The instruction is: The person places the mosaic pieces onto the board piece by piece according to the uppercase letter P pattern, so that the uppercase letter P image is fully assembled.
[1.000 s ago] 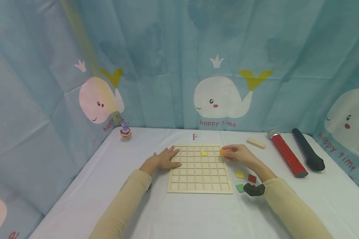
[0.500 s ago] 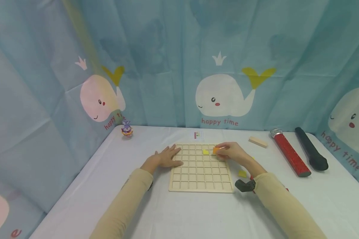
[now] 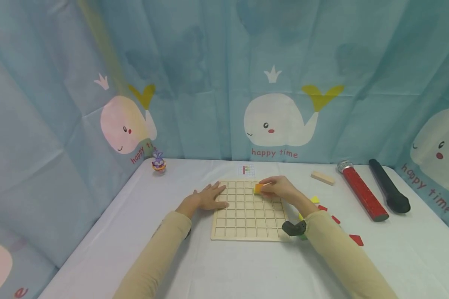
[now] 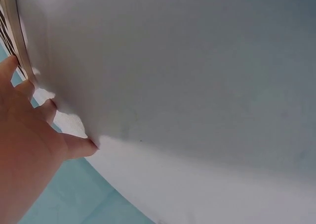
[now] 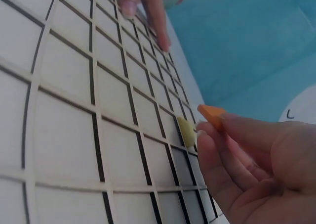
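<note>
A wooden grid board point(image 3: 243, 211) lies flat on the white table. My right hand point(image 3: 281, 189) pinches an orange square tile point(image 3: 259, 188) between thumb and fingertips, just above the board's far rows. In the right wrist view the orange tile point(image 5: 212, 116) is held tilted, close to a yellow tile point(image 5: 186, 132) that sits in one of the cells. My left hand point(image 3: 208, 197) rests with spread fingers on the board's left edge. The left wrist view shows the left hand point(image 4: 37, 125) with some fingers at the board's rim and others on the cloth.
Red tiles point(image 3: 356, 239), a yellow tile point(image 3: 314, 199) and partly hidden green ones lie right of the board. Behind it is a small pattern card point(image 3: 246, 170). A wooden block point(image 3: 322, 177), red microphone point(image 3: 363, 192), black microphone point(image 3: 390, 187) and purple rabbit figurine point(image 3: 159, 162) stand farther out.
My right hand has carried the orange tile leftward from the board's right edge to the yellow tile. More loose tiles have come into sight behind the right arm. The left hand stays put.
</note>
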### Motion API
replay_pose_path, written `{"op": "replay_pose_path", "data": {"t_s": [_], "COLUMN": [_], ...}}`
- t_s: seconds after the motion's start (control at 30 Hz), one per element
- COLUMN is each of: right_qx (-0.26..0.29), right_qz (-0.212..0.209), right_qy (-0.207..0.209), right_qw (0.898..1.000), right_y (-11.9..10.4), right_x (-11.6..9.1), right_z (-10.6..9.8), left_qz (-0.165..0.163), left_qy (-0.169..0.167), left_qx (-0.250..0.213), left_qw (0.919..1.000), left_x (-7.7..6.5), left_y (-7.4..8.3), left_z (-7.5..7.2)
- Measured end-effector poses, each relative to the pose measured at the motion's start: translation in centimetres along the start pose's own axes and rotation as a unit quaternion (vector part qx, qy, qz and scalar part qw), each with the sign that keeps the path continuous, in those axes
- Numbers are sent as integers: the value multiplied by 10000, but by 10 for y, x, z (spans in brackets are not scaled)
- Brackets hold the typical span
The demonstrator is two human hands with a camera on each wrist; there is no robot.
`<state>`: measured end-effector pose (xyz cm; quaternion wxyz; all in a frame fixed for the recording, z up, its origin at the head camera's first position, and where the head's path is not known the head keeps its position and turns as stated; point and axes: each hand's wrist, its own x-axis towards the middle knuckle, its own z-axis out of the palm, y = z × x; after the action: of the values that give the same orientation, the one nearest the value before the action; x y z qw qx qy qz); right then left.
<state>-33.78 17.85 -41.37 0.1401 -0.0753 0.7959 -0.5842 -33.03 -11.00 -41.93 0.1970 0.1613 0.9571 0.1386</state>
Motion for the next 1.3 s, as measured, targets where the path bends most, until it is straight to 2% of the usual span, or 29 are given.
{"op": "replay_pose_path", "data": {"t_s": [0.37, 0.73, 1.3], "right_qx": [175, 143, -974], "right_qz": [271, 330, 223], "right_qy": [185, 265, 621], "right_qw": [9993, 9990, 9931], "right_y": [-1, -5, -14], "right_x": [12, 21, 20], "right_z": [12, 28, 39], "left_qz": [40, 65, 20], "left_qy": [-19, 23, 5], "left_qx": [63, 65, 62], "left_qw": [10000, 10000, 10000], "left_x": [0, 0, -4], "left_y": [0, 3, 2], "left_z": [1, -1, -1]}}
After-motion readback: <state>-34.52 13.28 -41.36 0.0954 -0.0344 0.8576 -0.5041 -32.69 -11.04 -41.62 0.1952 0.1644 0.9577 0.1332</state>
